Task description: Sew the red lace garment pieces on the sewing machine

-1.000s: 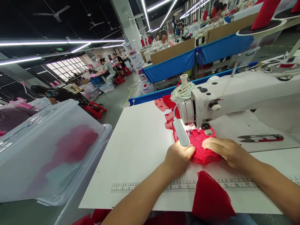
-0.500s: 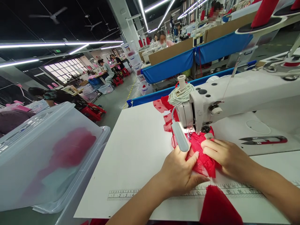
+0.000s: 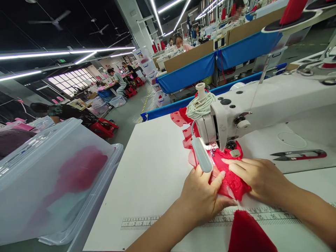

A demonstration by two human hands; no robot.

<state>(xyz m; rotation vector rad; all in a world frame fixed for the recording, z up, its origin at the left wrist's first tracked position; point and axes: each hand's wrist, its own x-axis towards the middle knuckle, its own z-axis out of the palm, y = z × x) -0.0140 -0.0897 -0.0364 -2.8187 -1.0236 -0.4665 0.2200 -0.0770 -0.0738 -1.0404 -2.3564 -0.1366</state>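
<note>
A piece of red lace fabric (image 3: 231,180) lies under the needle of a white sewing machine (image 3: 262,105) on the white table (image 3: 152,164). My left hand (image 3: 204,197) rests on the fabric's left edge, thumb and fingers pinching it, just below the machine's small lamp (image 3: 201,154). Over on the fabric's right side my right hand (image 3: 258,178) presses flat, its fingers stretched toward the needle. More red fabric (image 3: 249,234) hangs over the table's front edge.
Thread snips (image 3: 299,154) lie on the machine bed at right. A clear plastic bin (image 3: 52,182) with red cloth inside stands left of the table. A printed ruler (image 3: 147,221) runs along the table front. Other people sit at workstations behind blue cloth dividers (image 3: 210,64).
My left hand has slid down and spread over the fabric's lower left. My right hand's fingers have stretched out flat. The fabric has flattened out from a folded lump.
</note>
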